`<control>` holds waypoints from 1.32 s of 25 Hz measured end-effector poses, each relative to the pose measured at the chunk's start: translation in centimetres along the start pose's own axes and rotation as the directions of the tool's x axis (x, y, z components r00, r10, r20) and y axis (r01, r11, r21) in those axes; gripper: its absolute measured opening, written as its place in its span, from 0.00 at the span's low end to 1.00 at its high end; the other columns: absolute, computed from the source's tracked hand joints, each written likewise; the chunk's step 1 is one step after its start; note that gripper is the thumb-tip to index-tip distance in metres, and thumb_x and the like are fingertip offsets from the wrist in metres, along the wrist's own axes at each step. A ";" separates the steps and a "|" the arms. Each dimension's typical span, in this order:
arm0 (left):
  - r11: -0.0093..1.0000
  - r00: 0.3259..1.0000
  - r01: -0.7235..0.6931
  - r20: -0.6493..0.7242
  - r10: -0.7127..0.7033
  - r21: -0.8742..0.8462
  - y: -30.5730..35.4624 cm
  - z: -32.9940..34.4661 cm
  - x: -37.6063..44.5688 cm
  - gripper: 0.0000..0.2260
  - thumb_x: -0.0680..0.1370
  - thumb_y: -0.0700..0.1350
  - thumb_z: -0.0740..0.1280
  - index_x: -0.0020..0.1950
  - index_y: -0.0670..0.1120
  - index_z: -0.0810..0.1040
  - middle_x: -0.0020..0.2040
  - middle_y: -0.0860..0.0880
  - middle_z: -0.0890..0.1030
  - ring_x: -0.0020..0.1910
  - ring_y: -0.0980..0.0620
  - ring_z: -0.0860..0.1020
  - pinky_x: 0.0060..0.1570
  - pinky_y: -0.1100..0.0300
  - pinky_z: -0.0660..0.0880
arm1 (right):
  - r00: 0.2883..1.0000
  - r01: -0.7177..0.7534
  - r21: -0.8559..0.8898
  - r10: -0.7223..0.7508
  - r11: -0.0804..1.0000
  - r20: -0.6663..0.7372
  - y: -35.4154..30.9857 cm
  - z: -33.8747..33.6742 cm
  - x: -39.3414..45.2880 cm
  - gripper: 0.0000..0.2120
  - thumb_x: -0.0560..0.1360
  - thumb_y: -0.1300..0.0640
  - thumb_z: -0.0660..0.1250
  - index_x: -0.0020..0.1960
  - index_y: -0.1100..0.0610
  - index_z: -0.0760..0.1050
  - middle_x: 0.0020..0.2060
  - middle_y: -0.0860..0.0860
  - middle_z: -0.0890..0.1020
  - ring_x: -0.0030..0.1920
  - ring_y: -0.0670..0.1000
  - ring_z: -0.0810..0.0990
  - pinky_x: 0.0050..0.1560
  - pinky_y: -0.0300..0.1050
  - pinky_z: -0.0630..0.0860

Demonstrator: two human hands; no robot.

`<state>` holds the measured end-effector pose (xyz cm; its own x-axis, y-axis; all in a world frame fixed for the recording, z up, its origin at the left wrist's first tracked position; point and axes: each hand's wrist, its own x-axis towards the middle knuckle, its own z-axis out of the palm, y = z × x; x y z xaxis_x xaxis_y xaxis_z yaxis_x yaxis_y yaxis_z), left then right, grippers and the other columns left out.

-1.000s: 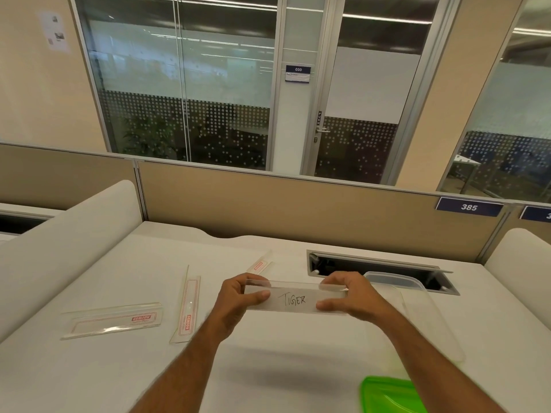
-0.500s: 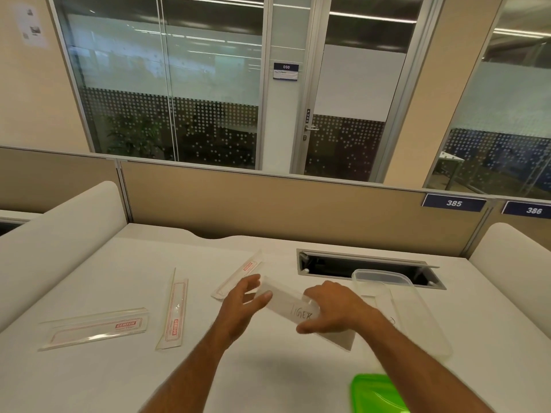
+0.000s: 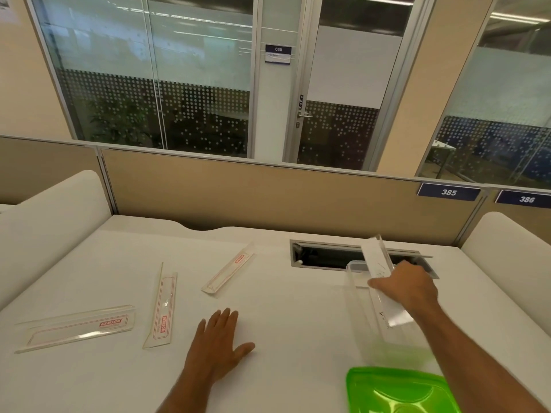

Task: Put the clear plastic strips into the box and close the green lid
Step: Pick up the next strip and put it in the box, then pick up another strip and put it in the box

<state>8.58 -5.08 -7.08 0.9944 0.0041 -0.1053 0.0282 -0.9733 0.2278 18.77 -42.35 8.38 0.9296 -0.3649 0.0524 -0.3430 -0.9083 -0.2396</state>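
**Strip held over the box**

The green lid (image 3: 399,391) is seen nearest on the bench (image 3: 298,308). The left hand (image 3: 216,344) is laid flat, fingers spread. A strip (image 3: 380,272) is gripped by the right hand (image 3: 407,286), tilted into the clear box (image 3: 357,296). Three strips (image 3: 161,305) are left lying to the left.

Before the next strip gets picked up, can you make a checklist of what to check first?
1. Right hand has a firm grip on the handwritten strip: ok.
2. That strip is fully inside the clear box: not ok, it tilts over the rim.
3. Left hand is free, flat on the desk: ok.
4. Three printed strips remain on the desk, the nearest just left of the left hand: ok.
5. Green lid is off, so the box stays open: ok.
6. Room left inside the box: cannot tell.
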 end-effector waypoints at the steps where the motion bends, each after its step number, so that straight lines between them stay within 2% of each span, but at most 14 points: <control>1: 1.000 1.000 0.008 0.009 -0.008 0.014 -0.2 0.5 -0.3 0.42 0.74 0.73 0.49 0.80 0.49 0.47 0.81 0.49 0.49 0.79 0.48 0.47 0.77 0.46 0.47 | 1.000 -0.025 -0.020 0.026 0.999 0.013 0.7 0.5 0.0 0.34 0.60 0.36 0.76 0.57 0.57 0.76 0.45 0.54 0.81 0.45 0.57 0.81 0.36 0.45 0.76; 3: 0.999 1.000 0.018 0.016 -0.018 0.048 -0.8 1.3 -0.3 0.44 0.73 0.74 0.47 0.80 0.48 0.45 0.81 0.48 0.45 0.79 0.48 0.44 0.77 0.45 0.44 | 0.997 -0.059 -0.055 0.061 0.997 0.043 1.6 1.5 -0.1 0.33 0.61 0.37 0.76 0.57 0.56 0.76 0.48 0.54 0.82 0.47 0.57 0.82 0.37 0.45 0.74; 7: 0.998 0.999 0.006 -0.049 -0.004 0.057 -1.3 2.4 -0.1 0.46 0.69 0.76 0.39 0.80 0.49 0.44 0.81 0.49 0.43 0.79 0.49 0.42 0.75 0.48 0.36 | 0.990 -0.082 -0.159 0.098 0.984 0.099 2.5 3.7 -0.3 0.25 0.62 0.39 0.73 0.52 0.54 0.77 0.44 0.52 0.79 0.46 0.55 0.81 0.40 0.44 0.74; 8: 0.998 0.994 -0.004 -0.111 0.010 0.057 -1.3 2.5 -0.3 0.46 0.70 0.76 0.39 0.80 0.48 0.47 0.81 0.48 0.46 0.80 0.48 0.46 0.74 0.51 0.33 | 0.989 -0.083 -0.173 0.103 0.981 0.109 2.7 4.1 -0.2 0.25 0.63 0.39 0.73 0.52 0.53 0.76 0.43 0.51 0.79 0.47 0.55 0.81 0.41 0.44 0.74; 9: 0.997 0.990 -0.017 -0.140 0.026 0.070 -1.2 2.4 -0.6 0.45 0.71 0.76 0.41 0.79 0.47 0.55 0.80 0.47 0.54 0.79 0.47 0.54 0.72 0.53 0.32 | 0.987 -0.081 -0.181 0.104 0.980 0.120 2.7 4.5 -0.2 0.24 0.64 0.38 0.72 0.53 0.53 0.76 0.43 0.51 0.78 0.47 0.55 0.81 0.41 0.45 0.74; 11: 0.999 0.997 -0.011 -0.079 0.014 0.033 -1.0 2.1 -0.9 0.41 0.74 0.73 0.46 0.72 0.45 0.71 0.73 0.46 0.72 0.71 0.45 0.71 0.71 0.53 0.38 | 0.985 -0.076 -0.187 0.103 0.979 0.136 2.8 5.3 0.1 0.24 0.65 0.39 0.73 0.53 0.53 0.75 0.42 0.50 0.77 0.47 0.54 0.81 0.42 0.45 0.74; 13: 0.999 0.996 -0.030 -0.078 0.032 0.028 -0.8 1.9 -0.9 0.39 0.74 0.73 0.49 0.69 0.45 0.75 0.69 0.46 0.76 0.67 0.46 0.75 0.70 0.52 0.41 | 0.983 -0.078 -0.182 0.106 0.980 0.151 3.0 5.9 0.2 0.23 0.65 0.39 0.73 0.52 0.54 0.75 0.41 0.50 0.77 0.47 0.54 0.81 0.40 0.45 0.74; 20: 0.998 0.985 -0.032 -0.166 0.042 0.063 -0.9 2.1 -0.9 0.39 0.74 0.73 0.51 0.74 0.46 0.69 0.74 0.47 0.69 0.73 0.45 0.68 0.71 0.52 0.39 | 0.971 -0.081 -0.166 0.116 0.983 0.209 4.0 7.1 0.5 0.26 0.63 0.39 0.76 0.50 0.55 0.74 0.39 0.50 0.75 0.48 0.56 0.81 0.41 0.47 0.75; 24: 0.997 0.988 -0.026 -0.151 0.037 0.078 -1.0 2.1 -0.9 0.39 0.74 0.73 0.51 0.74 0.46 0.69 0.74 0.47 0.70 0.72 0.46 0.68 0.71 0.51 0.41 | 0.971 -0.067 -0.168 0.103 0.984 0.216 4.2 7.1 0.6 0.27 0.61 0.37 0.76 0.46 0.54 0.69 0.39 0.50 0.74 0.48 0.55 0.80 0.42 0.46 0.75; 27: 0.998 0.992 -0.015 -0.124 0.023 0.063 -0.8 1.8 -0.9 0.39 0.74 0.73 0.51 0.73 0.46 0.70 0.73 0.47 0.71 0.72 0.46 0.70 0.71 0.51 0.42 | 0.969 -0.078 -0.184 0.118 0.980 0.216 4.3 7.1 0.7 0.28 0.61 0.35 0.76 0.46 0.53 0.69 0.40 0.49 0.75 0.47 0.55 0.80 0.43 0.47 0.77; 29: 0.999 0.993 -0.024 -0.118 0.027 0.028 -0.9 1.9 -0.8 0.41 0.74 0.74 0.49 0.75 0.47 0.65 0.76 0.48 0.65 0.75 0.46 0.63 0.71 0.51 0.38 | 0.974 -0.069 -0.198 0.109 0.978 0.200 4.3 7.1 0.8 0.28 0.61 0.32 0.74 0.45 0.52 0.70 0.40 0.49 0.76 0.45 0.54 0.80 0.43 0.47 0.77; 31: 0.999 0.986 -0.044 -0.161 0.045 0.007 -1.3 2.3 -0.4 0.43 0.72 0.76 0.45 0.79 0.49 0.54 0.80 0.51 0.52 0.79 0.48 0.49 0.71 0.53 0.31 | 0.990 -0.036 -0.203 0.063 0.978 0.128 3.9 6.9 1.2 0.25 0.65 0.32 0.70 0.44 0.52 0.70 0.37 0.47 0.75 0.41 0.52 0.78 0.40 0.45 0.75; 32: 0.999 0.990 -0.040 -0.138 0.038 -0.013 -1.6 2.5 -0.1 0.44 0.72 0.76 0.44 0.79 0.50 0.51 0.80 0.52 0.48 0.79 0.50 0.45 0.71 0.53 0.29 | 0.997 -0.006 -0.208 0.021 0.978 0.072 3.4 6.7 1.4 0.22 0.68 0.33 0.68 0.44 0.52 0.71 0.36 0.47 0.74 0.40 0.52 0.77 0.40 0.44 0.75; 33: 0.999 0.992 -0.030 -0.125 0.026 -0.029 -1.8 2.5 0.3 0.43 0.72 0.75 0.45 0.80 0.51 0.51 0.80 0.53 0.49 0.79 0.51 0.45 0.73 0.53 0.31 | 1.000 0.028 -0.209 -0.025 0.977 0.014 2.7 6.4 1.8 0.20 0.71 0.34 0.66 0.45 0.52 0.72 0.36 0.47 0.74 0.40 0.51 0.77 0.40 0.45 0.75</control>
<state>8.53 -3.94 -9.87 0.9997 0.0073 0.0230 0.0011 -0.9660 0.2586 20.36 -44.18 1.59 0.9398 -0.3388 0.0451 -0.3378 -0.9408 -0.0297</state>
